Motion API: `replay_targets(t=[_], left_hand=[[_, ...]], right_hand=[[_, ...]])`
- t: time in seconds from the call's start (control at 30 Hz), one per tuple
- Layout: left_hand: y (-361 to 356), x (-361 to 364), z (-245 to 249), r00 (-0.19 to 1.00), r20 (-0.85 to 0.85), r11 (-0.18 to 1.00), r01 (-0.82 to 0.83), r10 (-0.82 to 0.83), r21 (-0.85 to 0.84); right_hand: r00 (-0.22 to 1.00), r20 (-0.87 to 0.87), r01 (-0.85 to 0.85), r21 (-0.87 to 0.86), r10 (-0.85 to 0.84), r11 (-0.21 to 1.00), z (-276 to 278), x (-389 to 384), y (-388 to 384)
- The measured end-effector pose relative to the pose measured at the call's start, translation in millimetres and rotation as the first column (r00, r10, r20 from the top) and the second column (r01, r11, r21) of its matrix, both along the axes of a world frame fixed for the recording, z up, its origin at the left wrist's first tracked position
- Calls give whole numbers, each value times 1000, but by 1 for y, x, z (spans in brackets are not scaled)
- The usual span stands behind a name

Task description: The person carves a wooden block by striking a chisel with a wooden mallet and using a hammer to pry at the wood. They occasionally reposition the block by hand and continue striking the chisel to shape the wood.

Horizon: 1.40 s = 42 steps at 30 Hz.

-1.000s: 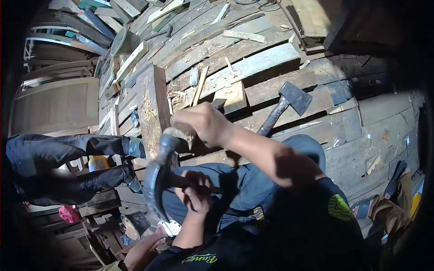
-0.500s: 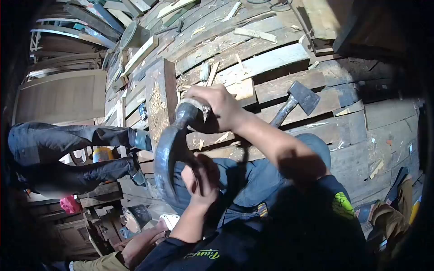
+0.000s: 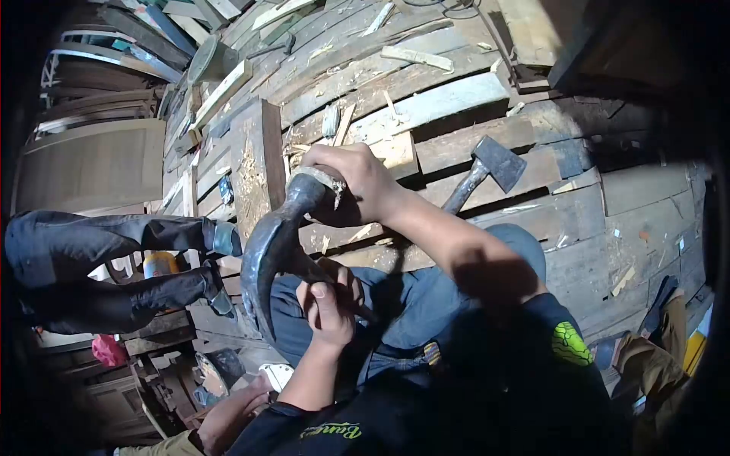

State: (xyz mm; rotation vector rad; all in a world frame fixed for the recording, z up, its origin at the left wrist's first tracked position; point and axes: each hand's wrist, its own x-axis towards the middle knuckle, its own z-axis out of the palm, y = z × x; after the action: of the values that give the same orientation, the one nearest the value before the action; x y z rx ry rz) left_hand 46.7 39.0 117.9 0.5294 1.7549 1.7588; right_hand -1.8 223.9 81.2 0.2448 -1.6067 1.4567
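Observation:
A dark, curved horn (image 3: pixel 274 243) is held upright over my lap, its pointed tip down. My right hand (image 3: pixel 357 178) is closed round the horn's wide, pale-rimmed upper end. My left hand (image 3: pixel 328 304) is closed on a short dark tool (image 3: pixel 310 267) whose end is pressed against the horn's inner curve. My knees in blue trousers (image 3: pixel 411 304) lie under both hands. How the tool's tip is shaped is hidden by my fingers and the horn.
A hammer with a dark head (image 3: pixel 494 163) lies on the rough plank floor (image 3: pixel 456 99) to the right. A wooden block (image 3: pixel 255 163) strewn with shavings stands behind the horn. Another person's dark-trousered legs (image 3: pixel 99 243) are at left; another hand (image 3: pixel 224 425) is at bottom left.
My right hand has lifted the horn's wide end up and slightly left. My left hand with the tool has stayed low against the horn's curve, shifting a little along it.

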Motion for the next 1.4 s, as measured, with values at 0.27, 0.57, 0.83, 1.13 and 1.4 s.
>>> replay_targets(t=[0.27,0.57,0.83,1.13,1.4], left_hand=[[-38,20,-25,998,-41,997,-43,45,61],[-35,2,3,999,2,985,-49,50,165],[-7,-14,25,996,-1,931,-79,85,355],[9,-17,40,990,-6,922,-126,138,367],[28,-6,23,895,421,785,-366,149,500]], right_hand=[[995,-92,50,168,-35,984,-19,0,-27],[992,-112,55,13,-53,998,-5,-3,10],[993,-59,-113,-676,100,728,-15,-2,74],[1000,10,4,-532,1,847,-16,-5,64],[994,-108,4,-96,-15,995,-6,-10,26]])
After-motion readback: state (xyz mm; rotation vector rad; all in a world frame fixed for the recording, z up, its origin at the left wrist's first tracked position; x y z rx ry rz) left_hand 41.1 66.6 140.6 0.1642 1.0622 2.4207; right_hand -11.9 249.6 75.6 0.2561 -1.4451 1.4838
